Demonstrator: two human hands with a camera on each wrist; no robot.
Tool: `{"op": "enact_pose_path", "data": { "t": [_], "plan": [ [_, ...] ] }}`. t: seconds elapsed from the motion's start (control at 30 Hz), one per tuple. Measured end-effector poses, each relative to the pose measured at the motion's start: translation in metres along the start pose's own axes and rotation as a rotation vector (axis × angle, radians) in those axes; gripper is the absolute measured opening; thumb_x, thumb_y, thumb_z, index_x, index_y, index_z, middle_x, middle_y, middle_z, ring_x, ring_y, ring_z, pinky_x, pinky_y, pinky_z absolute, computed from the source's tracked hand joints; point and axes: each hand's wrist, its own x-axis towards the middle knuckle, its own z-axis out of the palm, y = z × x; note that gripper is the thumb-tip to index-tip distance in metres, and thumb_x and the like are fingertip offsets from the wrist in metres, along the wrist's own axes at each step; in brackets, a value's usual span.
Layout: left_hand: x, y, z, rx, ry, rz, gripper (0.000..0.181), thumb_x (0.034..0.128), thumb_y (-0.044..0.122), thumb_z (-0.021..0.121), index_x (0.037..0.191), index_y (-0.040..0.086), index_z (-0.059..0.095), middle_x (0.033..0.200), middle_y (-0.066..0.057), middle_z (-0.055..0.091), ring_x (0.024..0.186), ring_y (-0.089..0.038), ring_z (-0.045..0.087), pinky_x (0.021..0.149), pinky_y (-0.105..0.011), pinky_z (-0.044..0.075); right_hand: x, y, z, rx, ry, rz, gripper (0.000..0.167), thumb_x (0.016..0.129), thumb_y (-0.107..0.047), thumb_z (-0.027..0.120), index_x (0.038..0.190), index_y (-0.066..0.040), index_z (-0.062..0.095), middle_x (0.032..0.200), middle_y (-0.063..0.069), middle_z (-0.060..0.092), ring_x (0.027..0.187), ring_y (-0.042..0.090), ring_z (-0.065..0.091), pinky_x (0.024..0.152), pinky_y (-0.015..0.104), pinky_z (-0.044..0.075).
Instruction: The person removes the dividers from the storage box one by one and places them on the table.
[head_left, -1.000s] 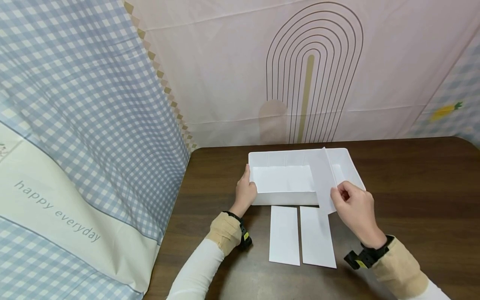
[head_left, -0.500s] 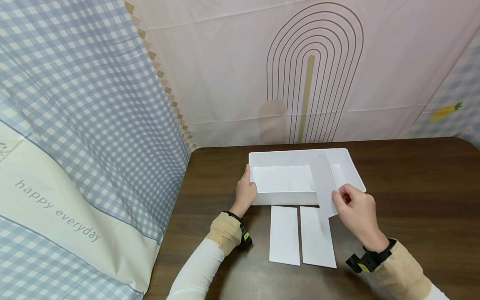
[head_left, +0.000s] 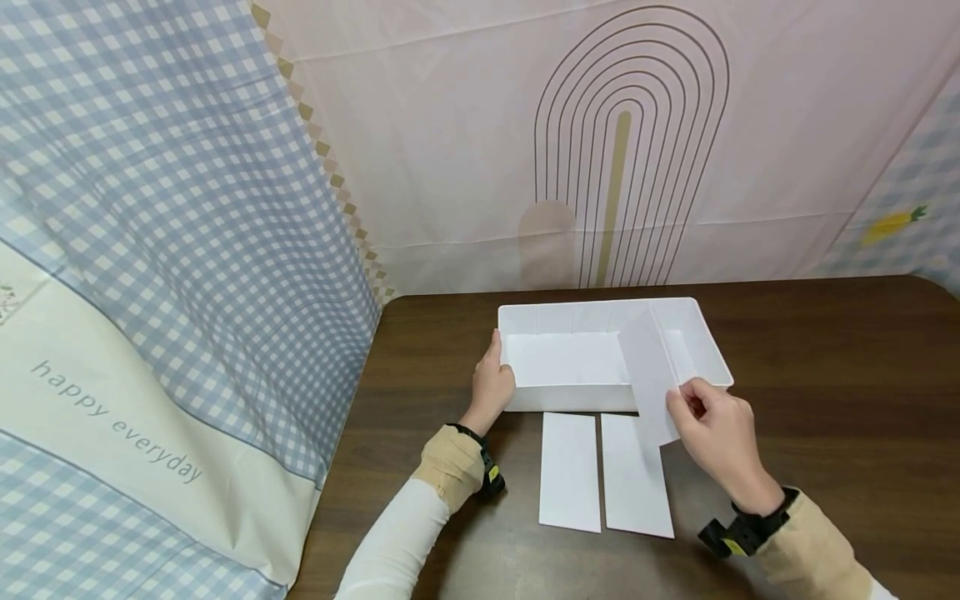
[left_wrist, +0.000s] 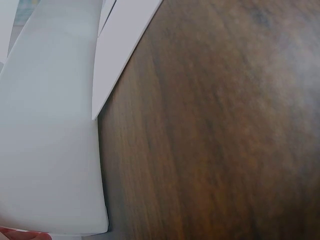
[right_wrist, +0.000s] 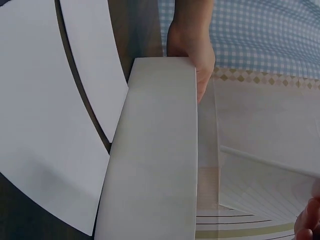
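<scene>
A white rectangular box [head_left: 562, 398] stands on the table, its top uncovered. My left hand [head_left: 492, 385] holds its left end, a finger lying along the side wall and the thumb near the front corner. Between thumb and fingers my right hand [head_left: 716, 429] pinches the edge of a thin white panel [head_left: 651, 375]. That panel slants over the right part of the box and reaches past the front rim. In the right wrist view, the box's front wall [right_wrist: 155, 150] fills the middle, with fingertips [right_wrist: 309, 220] at the lower right edge.
Two flat white panels [head_left: 570, 471] lie side by side in front of the box on the dark wooden table [head_left: 825, 358]. A pale printed cloth [head_left: 450, 150] hangs behind the table. Blue checked cloth [head_left: 187, 208] drapes at the left.
My right hand has moved toward me and slightly down, drawing the pinched panel farther past the box's front rim. The panel's far end has dropped lower. My left hand stays on the box.
</scene>
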Motion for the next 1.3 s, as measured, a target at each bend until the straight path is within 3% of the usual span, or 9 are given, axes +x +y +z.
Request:
{"op": "enact_pose_path", "data": {
  "t": [0.07,0.13,0.2,0.27,0.5,0.83,1.3],
  "plan": [
    [0.000,0.000,0.000,-0.001,0.002,0.000,0.062,0.0817,-0.003,0.033,0.141,0.008,0.020,0.142,-0.008,0.030,0.064,-0.020,0.049,0.080,-0.033,0.041,-0.001,0.001,0.000,0.000,0.008,-0.004,0.022,0.076,-0.003,0.057,0.057,-0.009,0.047,0.050,-0.003,0.036,0.046,0.000,0.028,0.043,0.016,0.022],
    [0.000,0.000,0.000,-0.004,0.004,-0.001,0.062,0.0818,-0.003,0.033,0.141,0.008,0.020,0.142,-0.008,0.030,0.087,-0.024,0.055,0.085,-0.034,0.041,-0.001,0.001,0.001,0.000,0.017,-0.012,0.022,0.075,-0.003,0.057,0.056,-0.010,0.047,0.050,-0.004,0.036,0.046,0.000,0.028,0.043,0.016,0.022],
    [0.000,-0.001,0.000,-0.008,0.004,-0.004,0.062,0.0819,-0.003,0.032,0.141,0.008,0.019,0.142,-0.008,0.030,0.109,-0.025,0.050,0.089,-0.035,0.040,-0.002,0.002,0.001,0.001,0.028,-0.019,0.022,0.074,-0.003,0.057,0.056,-0.010,0.047,0.050,-0.004,0.035,0.046,0.000,0.028,0.044,0.016,0.022],
    [0.000,-0.001,0.000,-0.009,0.004,-0.005,0.062,0.0819,-0.002,0.032,0.141,0.008,0.019,0.142,-0.007,0.030,0.118,-0.024,0.043,0.091,-0.035,0.039,-0.003,0.003,0.001,0.005,0.035,-0.025,0.022,0.074,-0.003,0.057,0.056,-0.010,0.047,0.050,-0.004,0.035,0.046,0.000,0.028,0.044,0.016,0.022],
    [0.000,-0.001,0.000,-0.001,0.002,-0.005,0.062,0.0821,-0.002,0.032,0.142,0.009,0.019,0.142,-0.007,0.030,0.115,-0.026,0.046,0.091,-0.036,0.039,-0.008,0.006,0.000,0.019,0.023,-0.023,0.024,0.074,-0.001,0.057,0.055,-0.011,0.045,0.050,-0.005,0.034,0.046,-0.002,0.027,0.043,0.015,0.022],
    [0.000,-0.001,0.001,-0.009,0.004,-0.004,0.062,0.0823,-0.002,0.032,0.142,0.009,0.019,0.142,-0.008,0.030,0.124,-0.023,0.036,0.096,-0.037,0.037,-0.012,0.006,-0.001,0.039,0.026,-0.016,0.026,0.072,0.001,0.059,0.055,-0.012,0.045,0.050,-0.005,0.034,0.046,-0.003,0.027,0.043,0.015,0.022],
    [0.000,0.000,0.000,-0.003,0.006,0.003,0.062,0.0820,-0.002,0.032,0.141,0.008,0.019,0.142,-0.009,0.031,0.123,-0.023,0.038,0.096,-0.037,0.037,-0.019,0.009,-0.003,0.044,0.037,0.001,0.023,0.071,0.001,0.060,0.056,-0.011,0.048,0.051,-0.006,0.036,0.047,-0.004,0.028,0.043,0.014,0.023]
  ]
}}
